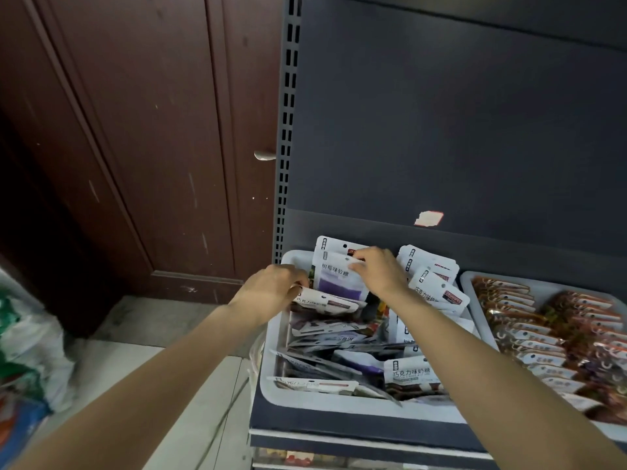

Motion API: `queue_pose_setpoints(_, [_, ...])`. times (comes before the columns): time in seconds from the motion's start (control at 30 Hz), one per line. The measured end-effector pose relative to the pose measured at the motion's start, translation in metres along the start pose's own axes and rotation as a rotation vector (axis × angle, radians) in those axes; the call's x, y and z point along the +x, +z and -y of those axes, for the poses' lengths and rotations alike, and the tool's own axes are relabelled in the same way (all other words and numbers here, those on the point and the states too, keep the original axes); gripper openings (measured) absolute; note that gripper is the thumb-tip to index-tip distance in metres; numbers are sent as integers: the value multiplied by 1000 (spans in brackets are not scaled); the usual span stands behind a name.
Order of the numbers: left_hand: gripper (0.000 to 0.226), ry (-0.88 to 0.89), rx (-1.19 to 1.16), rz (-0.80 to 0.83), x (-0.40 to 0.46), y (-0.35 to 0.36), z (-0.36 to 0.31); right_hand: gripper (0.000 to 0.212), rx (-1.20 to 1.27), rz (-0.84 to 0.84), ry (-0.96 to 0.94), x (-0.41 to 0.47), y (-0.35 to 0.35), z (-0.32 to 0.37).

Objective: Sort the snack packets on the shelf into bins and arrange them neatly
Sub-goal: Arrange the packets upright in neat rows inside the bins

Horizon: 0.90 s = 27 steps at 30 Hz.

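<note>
A dark grey metal shelf [356, 424] carries two white plastic bins side by side, backed by a dark grey panel [458, 113] bearing one torn white sticker [428, 218]. One slotted grey upright [286, 130] runs up the shelf's edge, above the left hand. Beyond that upright stands a dark reddish-brown wooden door [135, 130] with one silver handle [265, 155]; pale floor tiles [190, 401] lie beneath the left forearm, and a heap of white, green and blue plastic bags [27, 351] sits further out on that side.

The left hand [271, 288] curls over the near-left rim of the first white bin [271, 368], its fingers pinching the top edge of a tilted white snack packet [325, 300]. Just past it, the right hand [380, 271] grips the upper edge of an upright white packet with a purple panel [339, 279], thumb and fingers bent over the top; a second white packet stands directly behind that one. Beyond the right wrist, roughly four more white packets [431, 279] lean together at the bin's back corner. Below both hands the bin holds a jumble of white, grey and purple packets lying flat or slanted, too overlapped to count; one white packet with brown artwork [412, 374] stands at the front beneath the right forearm.

Outward of the right arm, the second white bin [475, 300] holds orange-brown snack packets [543, 334] in two neat overlapping rows; the total cannot be counted.
</note>
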<state>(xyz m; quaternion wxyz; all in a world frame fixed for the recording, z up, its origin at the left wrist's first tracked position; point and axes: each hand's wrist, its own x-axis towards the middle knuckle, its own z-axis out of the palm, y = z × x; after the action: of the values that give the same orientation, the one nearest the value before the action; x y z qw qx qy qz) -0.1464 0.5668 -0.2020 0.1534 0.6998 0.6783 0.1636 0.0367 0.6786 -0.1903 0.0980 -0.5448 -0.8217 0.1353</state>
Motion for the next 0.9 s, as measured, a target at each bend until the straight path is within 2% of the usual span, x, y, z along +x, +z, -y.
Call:
queue_pose_setpoints(0.1, [17,3,5,24,5,-6,-3,15,12,-202,72,-9,-21,-3])
queue_pose_setpoints(0.17, [16,16,-11,71,7,-9,-4,14,79,-280,117,-12,-33,-9])
queue_pose_setpoints(0.2, [15,22,-19,96,7,-10,-6,21,132,-291,123,-13,-37,-11])
queue_pose_setpoints(0.3, [14,52,-27,170,12,-11,-15,59,239,-236,100,-15,-44,-8])
queue_pose_setpoints(0.33, [15,68,-27,203,13,-11,-17,63,257,-220,89,-15,-44,-6])
queue_pose_setpoints(0.47, [13,137,-26,329,10,-9,-20,39,440,-165,132,-16,-36,1])
queue_pose_setpoints(0.57, [12,108,-74,218,3,-7,-20,23,610,-106,166,-25,-31,9])
queue_pose_setpoints(0.7, [13,27,-189,50,-4,-4,-18,33,851,56,216,-34,-23,8])
queue_pose_setpoints(0.73, [13,20,-205,45,-5,-4,-18,36,832,97,192,-36,-21,5])
queue_pose_setpoints(0.8, [12,12,-222,44,-8,-3,-18,43,646,157,91,-38,-20,0])
queue_pose_setpoints(0.9, [12,12,-242,49,-11,-3,-20,43,355,151,-47,-36,-19,-4])
